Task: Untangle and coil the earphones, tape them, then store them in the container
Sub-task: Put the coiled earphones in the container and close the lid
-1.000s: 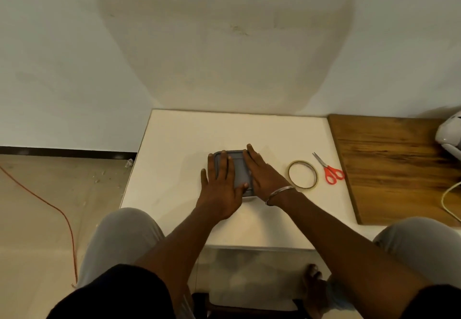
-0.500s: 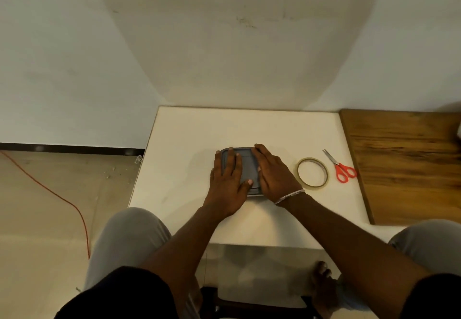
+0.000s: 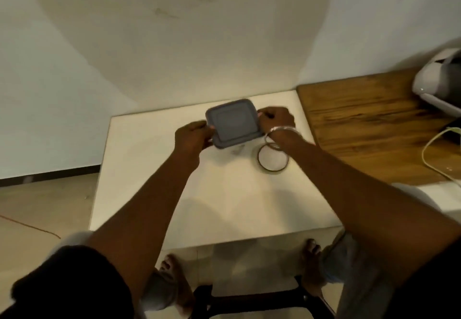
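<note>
A grey lidded container point(image 3: 233, 122) is held between both hands at the far part of the white table point(image 3: 154, 169), tilted and blurred by motion. My left hand point(image 3: 193, 138) grips its left edge. My right hand point(image 3: 275, 119), with a metal bangle on the wrist, grips its right edge. A roll of clear tape point(image 3: 273, 157) lies flat on the table just under my right wrist. The earphones are not visible; the lid covers the container's inside.
A wooden board point(image 3: 369, 124) adjoins the table on the right, with a white device point(image 3: 439, 81) and a pale cable point(image 3: 434, 154) on it. My knees and bare feet are below the table's near edge. The wall stands close behind.
My hands went from pressing flat on the lid to gripping the container's sides, and it has moved toward the table's far edge. The view has swung; the scissors are out of sight.
</note>
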